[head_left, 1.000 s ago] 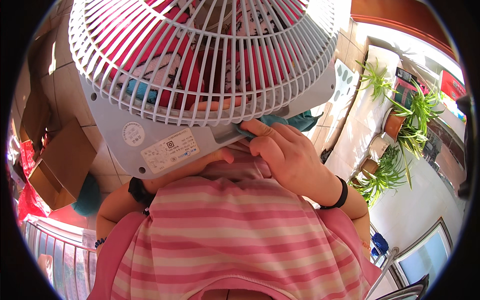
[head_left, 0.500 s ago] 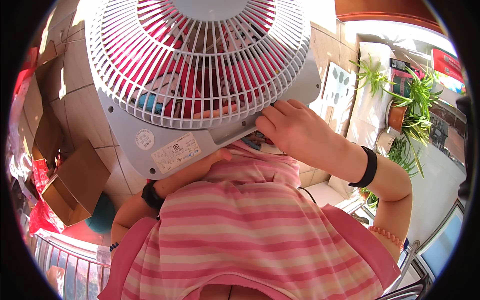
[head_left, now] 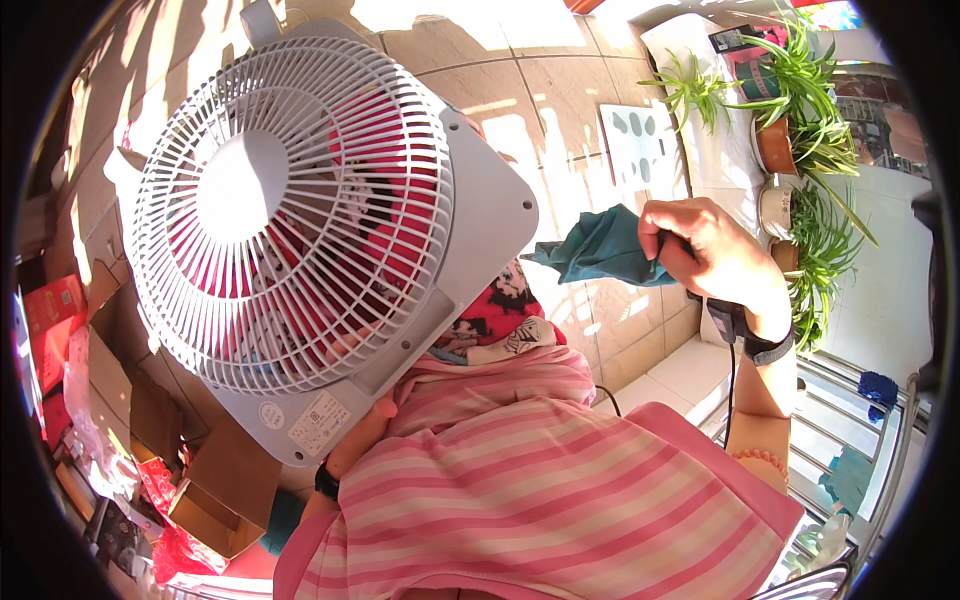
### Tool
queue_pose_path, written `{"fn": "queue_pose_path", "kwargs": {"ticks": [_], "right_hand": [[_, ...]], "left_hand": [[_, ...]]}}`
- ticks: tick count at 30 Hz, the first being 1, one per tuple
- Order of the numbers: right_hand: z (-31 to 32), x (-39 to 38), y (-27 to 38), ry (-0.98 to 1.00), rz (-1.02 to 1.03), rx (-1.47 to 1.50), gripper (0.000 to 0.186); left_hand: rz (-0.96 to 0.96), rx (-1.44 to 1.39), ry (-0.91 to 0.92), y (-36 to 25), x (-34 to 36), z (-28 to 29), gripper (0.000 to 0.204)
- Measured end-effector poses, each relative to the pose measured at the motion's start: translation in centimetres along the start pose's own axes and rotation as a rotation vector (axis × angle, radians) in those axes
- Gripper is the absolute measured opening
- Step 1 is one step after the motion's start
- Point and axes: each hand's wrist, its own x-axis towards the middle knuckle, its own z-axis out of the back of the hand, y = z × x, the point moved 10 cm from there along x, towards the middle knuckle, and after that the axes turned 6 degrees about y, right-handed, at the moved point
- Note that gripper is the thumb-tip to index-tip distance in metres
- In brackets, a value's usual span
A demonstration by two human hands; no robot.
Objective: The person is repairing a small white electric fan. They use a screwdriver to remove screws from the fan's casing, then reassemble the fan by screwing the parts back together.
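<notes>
A light grey fan [head_left: 250, 190] with a round slatted grille and a flat-cornered base frame leans over my lap, tilted to the left. My left hand [head_left: 368, 428] grips the frame's lower bar; the thumb shows below the bar, while fingers show faintly through the slats. Off to the right, my right hand [head_left: 715, 250] is closed around a crumpled teal cloth [head_left: 605, 245], which hangs out leftward, apart from the fan. Behind the grille and beside the frame lies red, black and white patterned fabric [head_left: 505, 300] on my lap.
Potted spider plants [head_left: 775, 145] line a white ledge on the right. A white mat with grey ovals [head_left: 638, 145] lies on the sunlit tiles. At lower left are an open cardboard box [head_left: 225, 490] and red packaging [head_left: 50, 320]. A metal rack [head_left: 850, 410] stands at lower right.
My right hand has left the fan's lower edge, moved right, and now holds the teal cloth. The fan has shifted left and turned in view, my left hand still on it.
</notes>
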Motion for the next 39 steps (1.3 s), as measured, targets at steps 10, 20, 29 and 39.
{"fn": "queue_pose_path", "kwargs": {"ticks": [10, 20, 29, 39], "right_hand": [[-7.8, 3.1, -30.7, -0.253, -0.352, 0.374, 0.022], [-9.2, 26.2, -46.5, -0.682, -0.332, 0.455, 0.021], [-0.9, 37.5, -50.9, -1.061, -0.363, 0.637, 0.024], [2.9, 45.0, -52.5, -1.221, -0.326, 0.897, 0.020]], "left_hand": [[-0.038, -0.262, -0.164, -0.6, 0.9, 3.5, 0.087], [-0.058, -0.324, -0.313, -2.2, 2.7, 5.4, 0.088], [-0.020, -0.352, -0.435, -3.1, 4.8, 7.0, 0.089], [0.033, -0.375, -0.513, -3.8, 6.4, 7.9, 0.091]]}}
